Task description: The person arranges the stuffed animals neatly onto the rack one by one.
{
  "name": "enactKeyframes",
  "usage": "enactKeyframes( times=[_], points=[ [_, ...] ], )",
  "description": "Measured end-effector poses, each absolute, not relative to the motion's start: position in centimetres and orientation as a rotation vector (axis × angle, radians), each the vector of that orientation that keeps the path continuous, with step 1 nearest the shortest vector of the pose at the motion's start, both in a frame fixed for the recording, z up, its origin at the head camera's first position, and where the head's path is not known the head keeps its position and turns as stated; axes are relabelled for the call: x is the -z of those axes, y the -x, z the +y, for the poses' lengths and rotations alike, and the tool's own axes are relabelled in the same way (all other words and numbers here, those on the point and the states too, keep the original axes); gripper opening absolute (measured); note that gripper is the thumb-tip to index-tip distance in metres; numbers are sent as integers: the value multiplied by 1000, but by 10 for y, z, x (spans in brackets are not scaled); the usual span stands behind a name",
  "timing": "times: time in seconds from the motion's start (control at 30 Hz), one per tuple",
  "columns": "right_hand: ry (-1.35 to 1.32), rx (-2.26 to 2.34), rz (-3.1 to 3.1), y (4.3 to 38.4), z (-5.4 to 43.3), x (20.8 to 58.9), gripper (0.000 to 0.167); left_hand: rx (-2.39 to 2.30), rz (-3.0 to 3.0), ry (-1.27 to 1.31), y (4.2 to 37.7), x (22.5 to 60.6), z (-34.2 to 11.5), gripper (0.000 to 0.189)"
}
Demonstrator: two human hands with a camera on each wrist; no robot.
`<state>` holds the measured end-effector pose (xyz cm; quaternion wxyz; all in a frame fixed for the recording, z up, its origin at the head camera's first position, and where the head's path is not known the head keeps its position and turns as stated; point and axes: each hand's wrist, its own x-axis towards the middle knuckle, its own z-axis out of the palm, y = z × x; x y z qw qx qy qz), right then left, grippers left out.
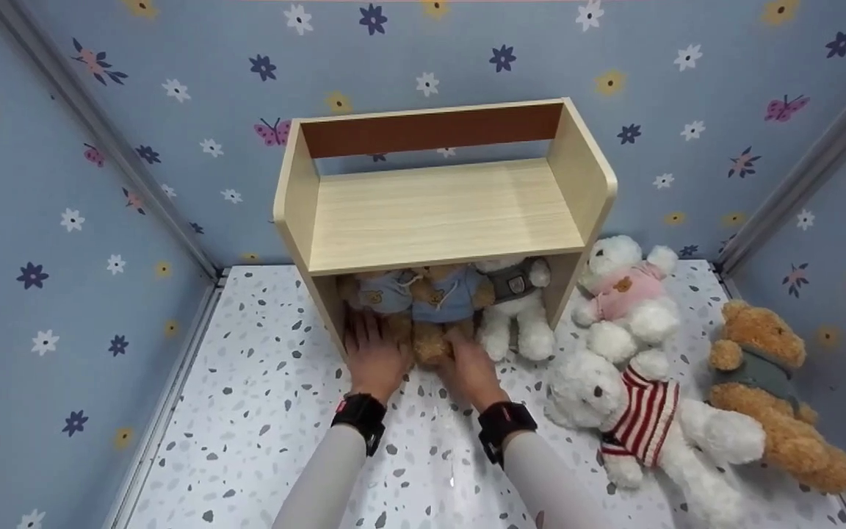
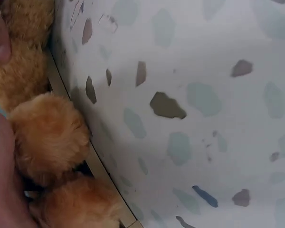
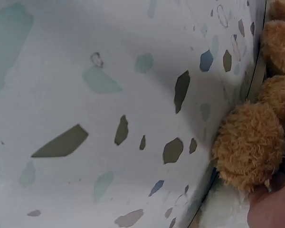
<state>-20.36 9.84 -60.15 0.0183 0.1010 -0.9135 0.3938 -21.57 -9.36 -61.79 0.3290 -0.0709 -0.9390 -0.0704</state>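
Observation:
Three teddy bears sit side by side in the lower compartment of a wooden shelf [image 1: 445, 213]. The left one is a brown teddy bear in a grey-blue top [image 1: 386, 292]; my left hand [image 1: 377, 360] rests on its legs with fingers stretched inward. The middle brown teddy bear wears a blue hoodie [image 1: 446, 297]; my right hand [image 1: 473, 371] grips its leg, its furry foot [image 3: 249, 145] showing beside the hand in the right wrist view. A white teddy bear in a grey top [image 1: 515, 323] sits at the right. The shelf board hides the bears' heads.
Outside the shelf, to the right, lie a white bear in pink [image 1: 628, 294], a white bear in a red-striped sweater [image 1: 647, 419] and a brown bear in green [image 1: 761, 375]. The speckled floor [image 1: 247, 411] meets flowered walls [image 1: 195, 95] on three sides.

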Motion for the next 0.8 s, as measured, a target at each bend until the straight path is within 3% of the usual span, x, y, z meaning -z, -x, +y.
enactKeyframes(
  times=[0.13,0.3,0.6,0.7,0.8],
  points=[
    [-532,-937,-2821,204,96,599,43,217,-2517,311,201,612,-85,53],
    [-718,-763,-2843,208,101,581,42,308,-2677,531,186,614,-79,51],
    [-423,-722,-2723,249,129,531,16,369,-2670,499,187,616,-74,50],
    [-399,-638,-2741,261,133,520,14,369,-2648,478,188,618,-69,48],
    [-428,-591,-2761,270,132,515,23,375,-2641,451,189,620,-64,50]
  ],
)
